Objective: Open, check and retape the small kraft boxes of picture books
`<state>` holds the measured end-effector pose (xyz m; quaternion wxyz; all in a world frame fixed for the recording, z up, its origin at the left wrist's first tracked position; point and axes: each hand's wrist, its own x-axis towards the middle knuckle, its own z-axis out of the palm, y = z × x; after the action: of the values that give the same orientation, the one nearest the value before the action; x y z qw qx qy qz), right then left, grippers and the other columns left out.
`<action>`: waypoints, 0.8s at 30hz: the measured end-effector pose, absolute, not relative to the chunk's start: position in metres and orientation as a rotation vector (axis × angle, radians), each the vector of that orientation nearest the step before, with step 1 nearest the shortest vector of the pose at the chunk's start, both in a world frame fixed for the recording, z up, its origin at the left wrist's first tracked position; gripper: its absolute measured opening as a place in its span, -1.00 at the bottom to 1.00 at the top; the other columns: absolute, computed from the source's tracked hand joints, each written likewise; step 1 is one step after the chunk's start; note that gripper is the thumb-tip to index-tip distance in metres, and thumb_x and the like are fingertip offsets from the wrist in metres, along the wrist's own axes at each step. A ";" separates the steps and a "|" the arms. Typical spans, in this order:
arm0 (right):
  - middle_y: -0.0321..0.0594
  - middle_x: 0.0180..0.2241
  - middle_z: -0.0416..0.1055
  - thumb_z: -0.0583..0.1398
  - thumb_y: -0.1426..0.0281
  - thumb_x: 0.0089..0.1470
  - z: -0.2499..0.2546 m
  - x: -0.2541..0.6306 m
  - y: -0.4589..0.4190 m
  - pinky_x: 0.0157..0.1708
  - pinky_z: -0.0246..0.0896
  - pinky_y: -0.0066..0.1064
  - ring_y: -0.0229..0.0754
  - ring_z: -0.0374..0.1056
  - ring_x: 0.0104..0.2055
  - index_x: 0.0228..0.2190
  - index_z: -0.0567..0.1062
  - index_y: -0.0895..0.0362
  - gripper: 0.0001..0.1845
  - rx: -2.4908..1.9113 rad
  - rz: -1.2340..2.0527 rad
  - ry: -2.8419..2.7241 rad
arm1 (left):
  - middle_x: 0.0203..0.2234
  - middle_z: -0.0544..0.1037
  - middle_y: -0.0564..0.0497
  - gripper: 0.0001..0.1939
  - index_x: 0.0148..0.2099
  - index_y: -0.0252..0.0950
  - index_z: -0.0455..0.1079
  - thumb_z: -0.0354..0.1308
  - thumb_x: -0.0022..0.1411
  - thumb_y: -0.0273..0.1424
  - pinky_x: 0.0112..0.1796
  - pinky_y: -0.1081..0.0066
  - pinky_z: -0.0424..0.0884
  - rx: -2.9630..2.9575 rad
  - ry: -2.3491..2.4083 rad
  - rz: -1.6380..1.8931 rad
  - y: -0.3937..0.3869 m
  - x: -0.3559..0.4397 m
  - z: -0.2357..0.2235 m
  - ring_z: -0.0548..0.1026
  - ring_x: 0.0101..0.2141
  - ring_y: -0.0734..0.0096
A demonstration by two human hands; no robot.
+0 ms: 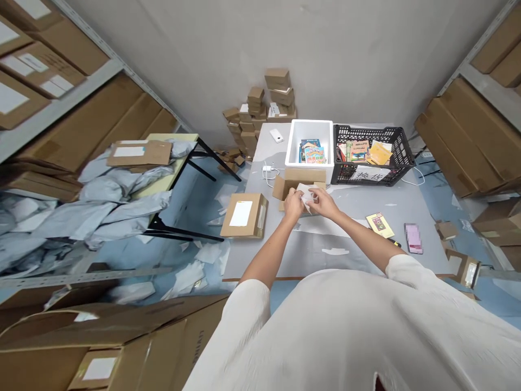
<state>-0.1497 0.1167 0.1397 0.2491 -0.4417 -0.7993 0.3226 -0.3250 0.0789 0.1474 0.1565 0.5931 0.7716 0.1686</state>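
Both my hands meet over the grey table (350, 239), just in front of a small open cardboard box (299, 181). My left hand (293, 205) and my right hand (320, 202) are closed on a white piece of paper (306, 194), pinched between the fingers of both. The paper hangs above the box's front edge. Left of my hands lies a closed cardboard box with a white label (244, 215).
A white foam bin (310, 130) and a black plastic crate (368, 155) holding colourful packets stand at the table's far side. A yellow card (379, 224) and a pink phone (413, 238) lie at the right. Cardboard boxes fill shelves on both sides; grey mailer bags (93, 212) pile at the left.
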 end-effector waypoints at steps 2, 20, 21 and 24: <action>-0.11 -0.02 0.49 0.26 0.32 0.30 0.133 -0.161 0.121 0.06 0.36 -0.24 -0.04 0.43 -0.10 0.12 0.61 0.07 -0.61 -1.249 0.837 -2.254 | 0.06 0.53 -0.04 -0.65 0.10 -0.09 0.56 0.14 0.37 -0.52 0.00 0.26 0.53 1.676 2.181 0.473 0.079 -0.329 0.141 0.57 -0.05 0.19; 0.00 0.19 0.49 0.11 0.42 0.36 0.101 -0.177 0.144 0.33 0.21 -0.04 0.11 0.33 0.26 0.19 0.63 0.07 -0.53 -1.428 0.772 -2.384 | 0.36 0.45 -0.19 -0.56 0.36 -0.18 0.41 0.00 0.53 -0.39 0.32 0.06 0.25 1.742 2.081 0.309 0.080 -0.330 0.121 0.38 0.33 -0.02; 0.00 0.19 0.48 0.12 0.40 0.37 0.101 -0.173 0.144 0.32 0.21 -0.02 0.13 0.32 0.26 0.17 0.65 0.05 -0.55 -1.444 0.755 -2.359 | 0.37 0.44 -0.18 -0.56 0.36 -0.16 0.41 -0.01 0.53 -0.39 0.33 0.06 0.24 1.757 2.068 0.329 0.080 -0.328 0.122 0.36 0.34 -0.01; 0.00 0.18 0.47 0.13 0.34 0.39 0.101 -0.157 0.145 0.28 0.23 0.01 0.15 0.31 0.24 0.12 0.67 0.04 -0.59 -1.416 0.747 -2.290 | 0.38 0.43 -0.17 -0.56 0.36 -0.14 0.42 -0.01 0.54 -0.37 0.33 0.05 0.23 1.810 2.019 0.421 0.080 -0.318 0.128 0.34 0.36 0.00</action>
<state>-0.1572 0.1451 0.1006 0.1729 -0.4991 -0.8072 0.2633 -0.3180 0.0802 0.1275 0.1976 0.6466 0.7213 0.1505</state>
